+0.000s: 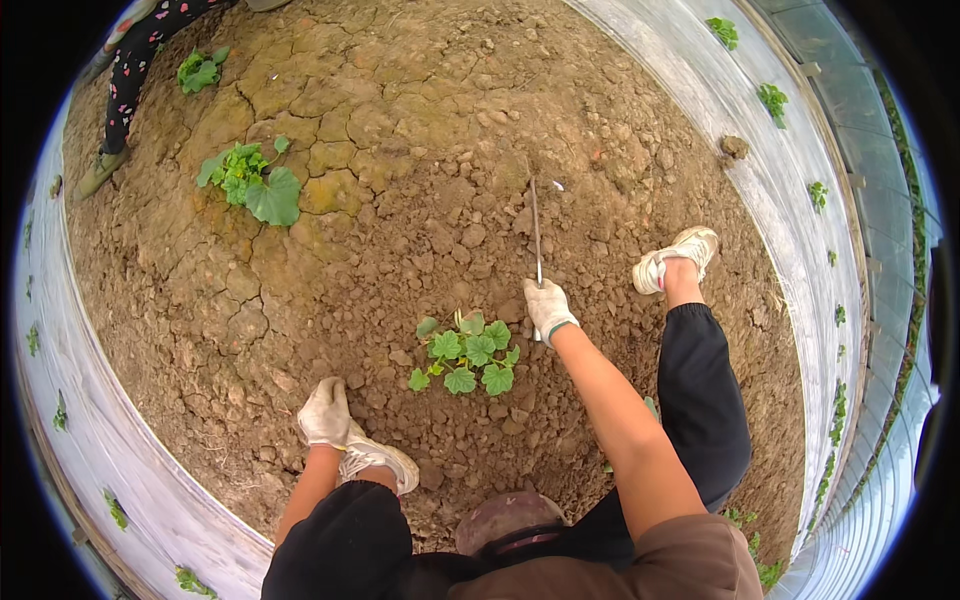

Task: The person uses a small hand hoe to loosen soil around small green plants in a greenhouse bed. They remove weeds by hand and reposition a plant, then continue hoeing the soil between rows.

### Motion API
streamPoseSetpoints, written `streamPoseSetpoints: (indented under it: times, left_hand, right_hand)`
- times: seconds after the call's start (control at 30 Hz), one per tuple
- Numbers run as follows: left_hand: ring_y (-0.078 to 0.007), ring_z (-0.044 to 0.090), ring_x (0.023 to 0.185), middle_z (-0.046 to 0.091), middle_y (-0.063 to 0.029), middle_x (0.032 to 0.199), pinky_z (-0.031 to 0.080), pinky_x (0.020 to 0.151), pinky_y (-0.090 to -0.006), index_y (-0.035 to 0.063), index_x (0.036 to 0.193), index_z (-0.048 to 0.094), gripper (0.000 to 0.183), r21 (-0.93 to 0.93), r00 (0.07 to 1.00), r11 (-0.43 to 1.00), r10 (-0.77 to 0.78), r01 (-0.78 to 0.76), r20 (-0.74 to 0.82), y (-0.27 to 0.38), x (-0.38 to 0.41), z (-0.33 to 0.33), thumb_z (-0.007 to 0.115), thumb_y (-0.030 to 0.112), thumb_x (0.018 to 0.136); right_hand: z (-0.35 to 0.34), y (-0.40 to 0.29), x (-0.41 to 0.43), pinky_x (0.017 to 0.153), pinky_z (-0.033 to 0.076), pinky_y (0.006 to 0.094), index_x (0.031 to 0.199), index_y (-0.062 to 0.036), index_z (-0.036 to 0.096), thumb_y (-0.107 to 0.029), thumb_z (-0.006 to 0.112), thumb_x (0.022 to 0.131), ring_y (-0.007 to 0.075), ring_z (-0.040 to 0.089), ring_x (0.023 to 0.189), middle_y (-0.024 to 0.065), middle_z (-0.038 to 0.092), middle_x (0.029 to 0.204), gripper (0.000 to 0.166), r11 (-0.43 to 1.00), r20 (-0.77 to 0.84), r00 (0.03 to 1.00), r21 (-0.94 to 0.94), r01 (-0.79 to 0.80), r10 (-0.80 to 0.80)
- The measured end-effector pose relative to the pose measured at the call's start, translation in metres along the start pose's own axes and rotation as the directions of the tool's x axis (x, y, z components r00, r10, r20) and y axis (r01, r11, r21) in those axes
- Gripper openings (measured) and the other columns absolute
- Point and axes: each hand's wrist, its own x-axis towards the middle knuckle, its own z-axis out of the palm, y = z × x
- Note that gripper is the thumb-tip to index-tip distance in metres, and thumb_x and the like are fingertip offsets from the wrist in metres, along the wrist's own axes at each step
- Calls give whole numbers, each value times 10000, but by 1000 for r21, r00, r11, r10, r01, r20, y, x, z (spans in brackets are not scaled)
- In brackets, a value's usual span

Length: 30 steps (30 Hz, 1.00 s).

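My right hand (549, 307) wears a white knit glove and grips a long, thin metal tool (536, 225). The tool's far end lies over broken soil, and I cannot tell what kind of tool it is. Left of that hand grows a young plant with lobed green leaves (472, 352), which the hand does not touch. Beside my left shoe (379, 457) is my left hand (325, 412), also in a white glove and low over the soil. Its fingertips are partly hidden, so its grip is unclear.
Crumbled brown soil (442, 247) surrounds the plant, with cracked ground beyond. Two more leafy plants (259, 187) (199, 71) grow toward the upper left, near another person's leg (124, 97). Plastic sheeting (720, 150) with small plants borders the right side. A round object (506, 517) sits between my legs.
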Motion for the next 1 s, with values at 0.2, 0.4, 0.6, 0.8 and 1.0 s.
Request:
streamPoseSetpoints:
  times: [0.2,0.4,0.6,0.8,1.0]
  left_hand:
    - [-328,663,754,686,-133,853,527,680,-392,106,930,654,95,-43,998,998,38,-40,-47,-1,-3,4,603,170,882]
    - [-339,659,753,682,-133,844,526,685,-401,91,919,652,119,-46,998,998,30,-33,-55,-2,-5,-3,587,188,894]
    - [-338,657,741,678,-147,844,528,674,-401,93,931,660,108,-72,1000,997,19,-19,-1,9,0,5,601,169,884]
    - [-329,666,827,685,-158,901,526,736,-380,66,964,662,133,-91,998,994,-58,61,31,-5,-7,-12,595,153,888]
    - [-327,662,811,682,-148,890,526,721,-378,77,953,658,129,-122,1000,992,-19,20,9,4,-5,-7,591,167,889]
  right_hand:
    - [-25,23,-49,433,410,287,917,-51,547,-360,558,926,124,474,492,3,483,620,310,959,27,999,282,32,-42]
    - [-34,-45,-65,420,401,272,926,-42,567,-381,516,953,109,462,465,14,488,609,344,921,0,954,263,289,-300]
    - [-30,-12,-19,650,512,298,1100,-38,603,-384,449,981,221,618,708,129,639,829,396,992,-89,988,-26,126,-127]
    - [-27,63,-59,584,410,318,908,8,637,-511,461,942,173,500,617,58,535,684,550,996,-47,995,8,-87,87]
    - [-11,17,-8,640,460,381,989,0,658,-504,427,965,238,561,664,112,597,733,554,981,-173,982,-186,47,-80]
